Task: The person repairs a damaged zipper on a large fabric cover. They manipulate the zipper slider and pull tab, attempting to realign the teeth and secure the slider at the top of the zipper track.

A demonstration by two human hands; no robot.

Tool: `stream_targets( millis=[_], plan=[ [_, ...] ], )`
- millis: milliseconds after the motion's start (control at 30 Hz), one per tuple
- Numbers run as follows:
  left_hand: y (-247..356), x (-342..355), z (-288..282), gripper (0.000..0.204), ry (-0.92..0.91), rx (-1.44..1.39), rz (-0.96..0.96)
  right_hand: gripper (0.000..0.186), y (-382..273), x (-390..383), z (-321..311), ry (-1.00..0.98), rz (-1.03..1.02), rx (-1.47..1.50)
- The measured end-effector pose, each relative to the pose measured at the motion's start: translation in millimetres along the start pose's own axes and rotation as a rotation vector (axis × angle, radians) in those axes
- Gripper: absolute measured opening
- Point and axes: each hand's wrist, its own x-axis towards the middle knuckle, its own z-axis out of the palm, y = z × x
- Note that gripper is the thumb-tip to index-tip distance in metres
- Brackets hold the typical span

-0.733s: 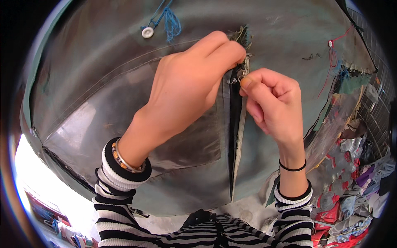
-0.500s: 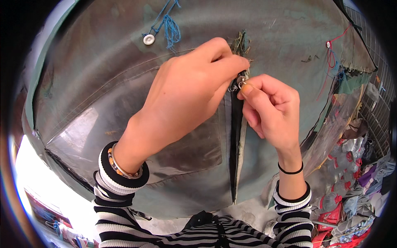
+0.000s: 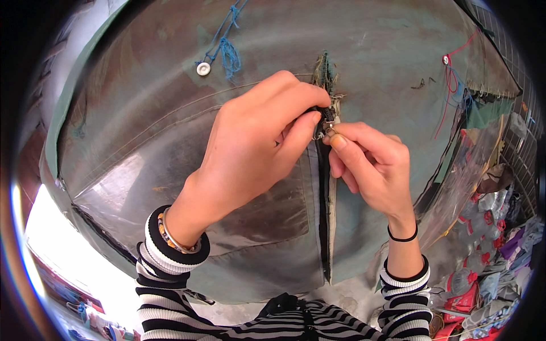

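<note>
A worn green-brown sheet of cover fabric (image 3: pixel 375 74) spreads before me, with a black zipper (image 3: pixel 325 227) running down its middle. At the zipper's top sits a small metal slider (image 3: pixel 330 123) with a ring-like pull. My right hand (image 3: pixel 375 165) is closed, thumb and forefinger pinching that pull. From the left, my left hand (image 3: pixel 250 148) pinches the dark zipper tape just above the slider, thumb and forefinger together. Frayed threads and torn edging (image 3: pixel 325 77) stick up above the fingers. Part of the slider is hidden by fingertips. A clear plastic window (image 3: pixel 193 187) lies under my left forearm and hand.
Blue cord (image 3: pixel 230 57) with a white button (image 3: pixel 203 69) hangs at the upper left of the fabric. Red cord (image 3: pixel 451 82) dangles at the right. A pile of clothes and plastic bottles (image 3: pixel 472 284) lies lower right, beside a wire grid (image 3: pixel 520 142).
The left fingers have shifted on the tape; the thumb now shows, and more of the dark tape and slider is visible. The right hand keeps its pinch. Both hands sit slightly lower in view.
</note>
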Motion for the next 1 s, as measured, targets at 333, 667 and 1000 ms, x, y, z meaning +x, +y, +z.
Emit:
stream_targets(
  millis=[333,667,1000],
  plan=[
    [-6.6,-7.0,9.1,0.022,-0.081,0.328,0.14,0.008,-17.0,-0.8,4.2,0.028,0.113,0.159],
    [6.1,9.0,-0.4,0.023,-0.228,0.422,0.075,0.023,-32.2,17.7,6.4,0.014,0.368,0.305],
    [-13.9,26.3,19.3,0.017,0.056,-0.019,0.151,0.02,-24.9,15.8,2.3,0.083,0.364,0.263]
  ],
)
